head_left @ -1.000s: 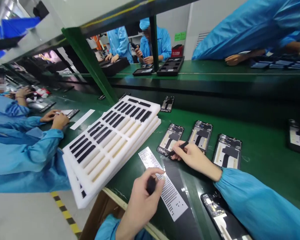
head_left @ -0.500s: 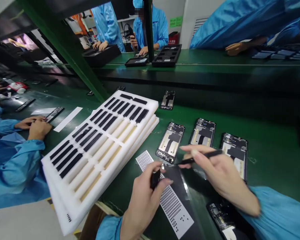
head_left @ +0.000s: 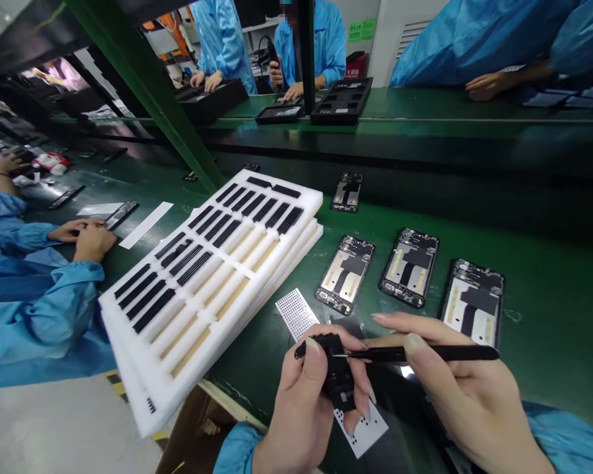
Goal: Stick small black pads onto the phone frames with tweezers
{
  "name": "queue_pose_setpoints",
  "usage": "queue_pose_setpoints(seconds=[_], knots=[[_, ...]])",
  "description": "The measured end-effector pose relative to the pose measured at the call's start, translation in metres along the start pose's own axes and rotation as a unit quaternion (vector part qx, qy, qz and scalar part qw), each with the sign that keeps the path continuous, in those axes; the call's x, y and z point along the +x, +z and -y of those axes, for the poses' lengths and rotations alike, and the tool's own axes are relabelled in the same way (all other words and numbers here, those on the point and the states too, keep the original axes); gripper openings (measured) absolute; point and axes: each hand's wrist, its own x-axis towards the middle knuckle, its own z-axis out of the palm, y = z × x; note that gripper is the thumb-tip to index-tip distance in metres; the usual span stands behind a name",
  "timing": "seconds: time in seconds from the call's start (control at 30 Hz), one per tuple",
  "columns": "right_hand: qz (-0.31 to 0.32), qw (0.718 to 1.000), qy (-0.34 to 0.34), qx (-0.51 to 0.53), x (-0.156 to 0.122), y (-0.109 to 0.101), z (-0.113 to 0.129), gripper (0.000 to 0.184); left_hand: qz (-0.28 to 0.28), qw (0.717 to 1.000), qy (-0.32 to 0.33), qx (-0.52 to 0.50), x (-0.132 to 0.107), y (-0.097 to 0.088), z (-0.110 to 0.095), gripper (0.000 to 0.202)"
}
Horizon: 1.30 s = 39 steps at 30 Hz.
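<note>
Between the thumb and fingers of my left hand (head_left: 299,411) is a small black molded part (head_left: 338,382), turned so its face shows. My right hand (head_left: 467,401) grips black tweezers (head_left: 439,354), whose thin tips reach the surface of that part. Below my left hand lies a white sheet with rows of black dots (head_left: 296,313), partly covered by the hand. Just beyond my hands, opened phone bodies lie on the green bench: one phone body (head_left: 344,273) at the left, another (head_left: 409,266) in the middle, and a third (head_left: 473,299) partly behind my right hand.
To the left, stacked white foam trays (head_left: 222,263) hold several black strips in slots, some slots without strips. A smaller phone body (head_left: 346,192) sits farther back. A co-worker's hands (head_left: 91,237) work at far left. Black trays (head_left: 340,102) rest on the raised ledge beyond.
My left hand has turned the black part face-up into view. The tweezers have moved from beside the fingertips onto the part, now lying nearly level. The view has shifted slightly.
</note>
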Motion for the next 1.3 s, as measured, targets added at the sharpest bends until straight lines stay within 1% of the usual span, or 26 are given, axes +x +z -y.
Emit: queue_pose_setpoints(seconds=[0.13, 0.27, 0.37, 0.43, 0.53, 0.6, 0.7, 0.9, 1.03, 1.1, 1.17, 1.23, 1.3], knots=[[-0.01, 1.0, -0.001, 0.007, 0.0, 0.003, 0.001, 0.027, 0.0, 1.0, -0.002, 0.013, -0.001, 0.001, 0.0, 0.04], [-0.024, 1.0, 0.002, 0.008, -0.003, 0.005, -0.003, 0.024, 0.001, 1.0, -0.004, 0.006, -0.001, 0.0, 0.003, 0.04], [-0.003, 1.0, 0.01, 0.023, -0.005, 0.004, -0.005, 0.026, 0.011, 1.0, -0.001, -0.002, -0.001, -0.001, 0.005, 0.041], [0.009, 0.999, 0.018, 0.035, -0.006, 0.003, -0.004, 0.026, 0.005, 1.0, -0.005, 0.001, -0.002, -0.001, 0.004, 0.041], [-0.009, 0.999, 0.019, 0.046, -0.005, 0.004, -0.003, 0.025, -0.01, 1.0, -0.007, 0.004, -0.002, 0.0, 0.005, 0.041], [-0.025, 0.998, 0.015, 0.049, -0.005, 0.005, -0.003, 0.024, -0.002, 1.0, -0.003, -0.003, -0.001, 0.0, 0.006, 0.041], [-0.029, 0.998, 0.012, 0.056, -0.004, 0.005, -0.003, 0.023, 0.01, 1.0, 0.006, -0.014, 0.001, -0.002, 0.01, 0.041], [-0.04, 0.999, -0.008, 0.023, -0.001, 0.003, 0.002, 0.022, 0.006, 1.0, 0.015, -0.013, 0.003, -0.001, 0.01, 0.041], [-0.041, 0.999, 0.0, 0.015, -0.001, 0.003, 0.004, 0.021, 0.01, 1.0, 0.024, -0.004, 0.002, 0.001, 0.008, 0.041], [-0.034, 0.999, 0.008, 0.018, -0.004, 0.005, 0.003, 0.022, 0.008, 1.0, 0.025, 0.007, 0.002, 0.001, 0.007, 0.037], [-0.032, 0.999, 0.017, 0.025, -0.006, 0.009, 0.002, 0.023, 0.01, 0.999, 0.029, 0.012, 0.003, 0.0, 0.008, 0.029], [-0.031, 0.999, 0.019, 0.035, -0.007, 0.012, 0.003, 0.023, -0.001, 1.0, 0.029, 0.008, 0.003, 0.001, 0.009, 0.024], [-0.03, 0.998, 0.015, 0.045, -0.004, 0.009, 0.003, 0.023, -0.038, 0.999, 0.03, 0.005, 0.004, 0.004, 0.008, 0.024]])
